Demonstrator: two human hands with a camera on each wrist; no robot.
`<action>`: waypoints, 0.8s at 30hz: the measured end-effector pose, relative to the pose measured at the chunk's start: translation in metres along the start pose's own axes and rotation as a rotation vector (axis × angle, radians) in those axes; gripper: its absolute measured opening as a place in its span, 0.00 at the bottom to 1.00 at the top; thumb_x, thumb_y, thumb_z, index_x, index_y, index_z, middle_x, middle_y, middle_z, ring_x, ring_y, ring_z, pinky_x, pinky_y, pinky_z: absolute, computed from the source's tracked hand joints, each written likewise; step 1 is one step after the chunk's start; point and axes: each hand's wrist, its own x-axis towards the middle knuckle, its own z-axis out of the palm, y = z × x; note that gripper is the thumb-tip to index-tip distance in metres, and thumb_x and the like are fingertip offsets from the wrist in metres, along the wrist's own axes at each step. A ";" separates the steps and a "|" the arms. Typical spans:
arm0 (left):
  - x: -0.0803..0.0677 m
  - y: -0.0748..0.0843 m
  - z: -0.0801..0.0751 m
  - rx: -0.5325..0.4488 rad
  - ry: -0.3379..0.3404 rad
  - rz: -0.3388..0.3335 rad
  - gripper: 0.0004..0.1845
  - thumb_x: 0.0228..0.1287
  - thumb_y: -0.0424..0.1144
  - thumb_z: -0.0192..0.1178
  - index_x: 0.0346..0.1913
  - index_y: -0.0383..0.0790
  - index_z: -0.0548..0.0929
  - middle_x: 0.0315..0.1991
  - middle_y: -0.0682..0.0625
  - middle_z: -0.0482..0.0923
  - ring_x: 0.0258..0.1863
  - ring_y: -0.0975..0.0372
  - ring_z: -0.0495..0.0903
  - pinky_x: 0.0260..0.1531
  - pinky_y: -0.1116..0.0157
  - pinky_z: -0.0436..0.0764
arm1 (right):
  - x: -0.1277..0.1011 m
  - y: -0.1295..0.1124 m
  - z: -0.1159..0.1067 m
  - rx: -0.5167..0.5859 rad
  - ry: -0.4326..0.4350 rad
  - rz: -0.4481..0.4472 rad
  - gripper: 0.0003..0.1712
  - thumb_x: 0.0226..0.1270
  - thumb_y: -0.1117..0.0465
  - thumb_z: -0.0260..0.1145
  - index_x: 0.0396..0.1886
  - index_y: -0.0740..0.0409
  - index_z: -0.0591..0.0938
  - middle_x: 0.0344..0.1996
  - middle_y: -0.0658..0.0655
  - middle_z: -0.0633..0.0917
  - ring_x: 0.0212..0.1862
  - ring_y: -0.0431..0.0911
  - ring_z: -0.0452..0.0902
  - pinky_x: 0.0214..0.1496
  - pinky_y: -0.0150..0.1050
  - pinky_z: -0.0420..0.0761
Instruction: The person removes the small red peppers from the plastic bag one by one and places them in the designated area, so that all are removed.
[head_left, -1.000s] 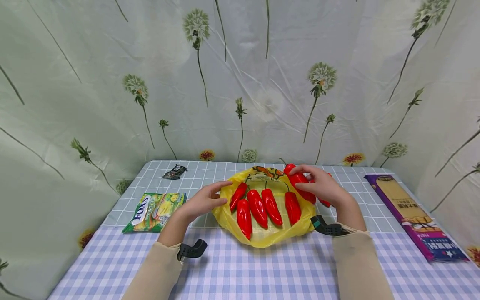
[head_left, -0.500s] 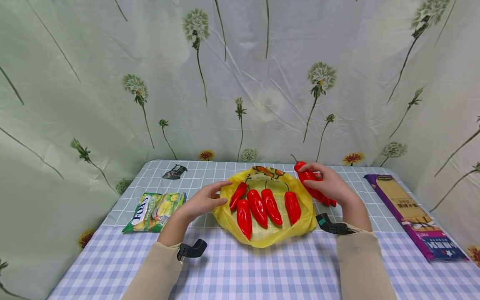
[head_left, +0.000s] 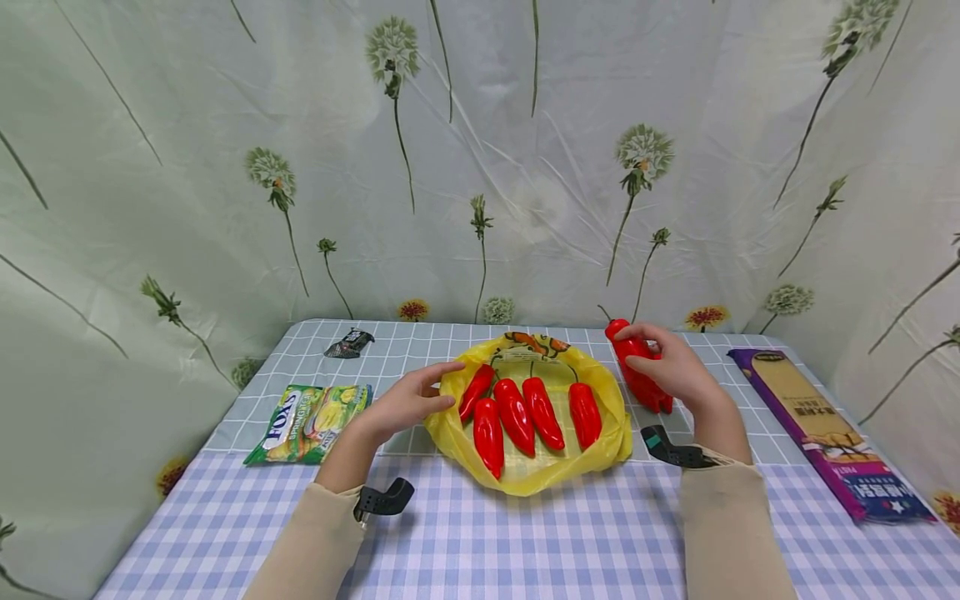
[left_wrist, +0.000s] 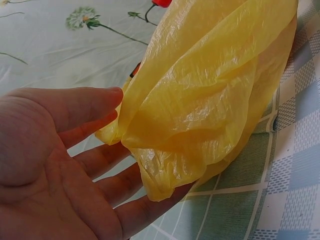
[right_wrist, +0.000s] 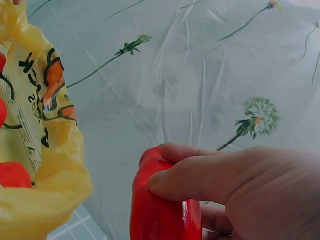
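A yellow plastic bag (head_left: 525, 486) lies spread with its mouth wide, and several glossy red chili peppers (head_left: 514, 417) rest inside. My left hand (head_left: 408, 398) is at the bag's left side, fingers fairly straight. In the left wrist view, the left thumb meets the bag's edge while the other fingers reach behind the yellow film (left_wrist: 200, 110). To the right of the bag, my right hand (head_left: 671, 360) grips another red chili pepper (head_left: 633, 371), stem pointing up and left. The right wrist view shows the thumb pressed along that pepper (right_wrist: 160, 215). More red shows behind it, mostly hidden.
A green Fox's candy packet (head_left: 309, 423) lies left of the bag. Behind it is a small black wrapper (head_left: 350, 343). At the right edge lies a long purple pasta package (head_left: 828, 433). A floral curtain (head_left: 480, 167) stands at the back of the table.
My right hand has carried the gripped chili pepper rightward, from over the bag's right rim to beside it. The left hand and the bag have stayed nearly still.
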 end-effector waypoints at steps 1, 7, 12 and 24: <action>0.000 0.000 0.000 0.000 -0.001 -0.001 0.29 0.71 0.37 0.59 0.72 0.54 0.70 0.75 0.46 0.64 0.68 0.45 0.72 0.61 0.53 0.80 | 0.000 0.001 0.000 0.002 0.006 0.007 0.23 0.72 0.61 0.61 0.65 0.52 0.72 0.71 0.67 0.67 0.67 0.66 0.64 0.61 0.61 0.80; 0.001 -0.002 -0.001 0.005 -0.008 0.012 0.29 0.71 0.38 0.58 0.73 0.52 0.69 0.75 0.45 0.64 0.68 0.45 0.73 0.60 0.53 0.81 | 0.001 0.006 -0.004 0.032 0.034 0.061 0.25 0.73 0.61 0.60 0.68 0.54 0.69 0.72 0.69 0.65 0.67 0.67 0.64 0.62 0.61 0.79; 0.000 -0.001 -0.001 0.002 -0.005 0.008 0.28 0.71 0.38 0.59 0.72 0.53 0.70 0.75 0.45 0.65 0.68 0.45 0.73 0.60 0.53 0.81 | 0.001 0.012 -0.007 0.051 0.061 0.093 0.27 0.74 0.60 0.59 0.70 0.55 0.68 0.72 0.71 0.63 0.67 0.68 0.63 0.61 0.59 0.81; 0.000 -0.001 -0.001 0.010 0.001 0.006 0.28 0.71 0.38 0.59 0.72 0.54 0.70 0.75 0.46 0.65 0.67 0.46 0.74 0.60 0.53 0.81 | -0.001 0.031 -0.013 0.092 0.139 0.146 0.28 0.75 0.57 0.57 0.72 0.51 0.66 0.75 0.72 0.59 0.69 0.71 0.62 0.60 0.60 0.80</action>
